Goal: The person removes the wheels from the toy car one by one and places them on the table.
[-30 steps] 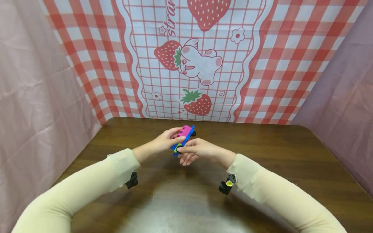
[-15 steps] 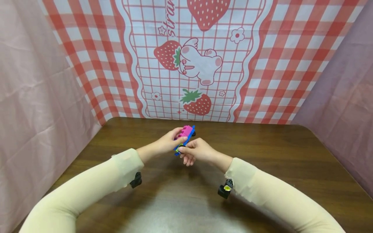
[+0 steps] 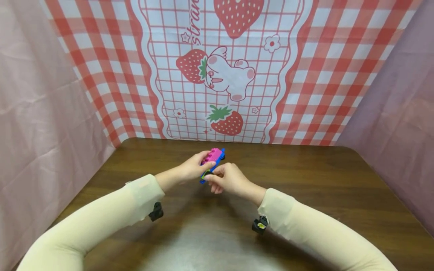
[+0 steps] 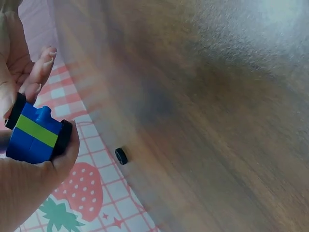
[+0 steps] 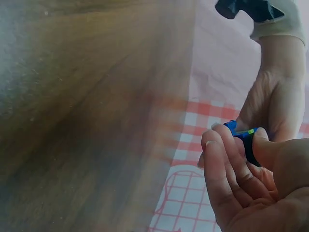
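A toy car of building bricks, with pink bricks (image 3: 215, 154) on a blue base (image 3: 218, 160), is held above the table. My left hand (image 3: 192, 168) grips its body from the left. At the near end, my right hand (image 3: 232, 179) pinches a black wheel (image 4: 16, 111) between thumb and fingers. Seen end-on in the left wrist view, the blue base (image 4: 29, 145) has a lime-green band (image 4: 36, 130) and another black wheel (image 4: 63, 137) on its other side. The right wrist view shows the pinched wheel (image 5: 248, 150) partly covered by fingers.
On the brown wooden table (image 3: 210, 233) lies a loose black wheel (image 4: 121, 156), close to the back edge. A strawberry-print cloth (image 3: 257, 86) hangs behind the table, with pink curtains (image 3: 40, 113) at the sides.
Both hands stay at the car. The car has shifted slightly towards me, and the right fingers have curled further in at the wheel. The head view has turned a little.
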{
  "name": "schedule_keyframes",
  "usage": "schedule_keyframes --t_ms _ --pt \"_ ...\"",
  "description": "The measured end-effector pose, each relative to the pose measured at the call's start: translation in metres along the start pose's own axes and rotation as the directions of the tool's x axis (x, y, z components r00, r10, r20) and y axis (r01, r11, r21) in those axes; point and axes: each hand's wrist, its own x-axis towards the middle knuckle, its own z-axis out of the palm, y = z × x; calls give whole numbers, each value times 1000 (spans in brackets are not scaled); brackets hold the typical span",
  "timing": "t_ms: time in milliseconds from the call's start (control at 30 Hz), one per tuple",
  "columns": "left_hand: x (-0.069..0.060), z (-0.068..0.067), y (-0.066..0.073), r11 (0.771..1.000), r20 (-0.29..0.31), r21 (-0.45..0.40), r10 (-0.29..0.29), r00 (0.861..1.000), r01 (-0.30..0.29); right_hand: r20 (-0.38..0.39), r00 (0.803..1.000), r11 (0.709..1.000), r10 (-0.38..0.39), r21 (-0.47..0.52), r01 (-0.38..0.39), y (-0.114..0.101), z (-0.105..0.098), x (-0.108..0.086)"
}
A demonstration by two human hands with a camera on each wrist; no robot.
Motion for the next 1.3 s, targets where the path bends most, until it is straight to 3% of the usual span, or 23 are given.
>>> schedule_keyframes --t_ms 133,267,433,533,667,933,1133,1300 --pt "-4 -2 -3 1000 -6 8 -19 1000 19 -7 998 995 -67 -80 67 -3 4 0" --pt "-5 -8 1 999 6 -33 -21 1000 21 -10 998 995 -63 -80 62 -10 -2 0" --pt "-3 -12 6 996 -9 -90 7 1000 -7 -124 992 997 25 82 -15 -19 -8 2" --pt "-3 -11 5 993 -33 -119 9 999 -12 -155 986 973 61 229 -24 -21 -6 4" --pt "-4 -9 1 989 -68 -145 -1 998 -9 -168 982 943 81 331 -22 -19 -2 4" --pt "-5 -8 -6 987 -76 -161 -36 996 23 -130 975 883 180 457 -102 -16 -7 3" --pt "-7 -7 -10 985 -100 -165 -67 993 50 -100 978 855 183 507 -108 -14 -22 6" --pt "-10 -6 -10 966 -78 -253 -66 995 45 -95 968 822 231 551 -142 -8 -40 13"
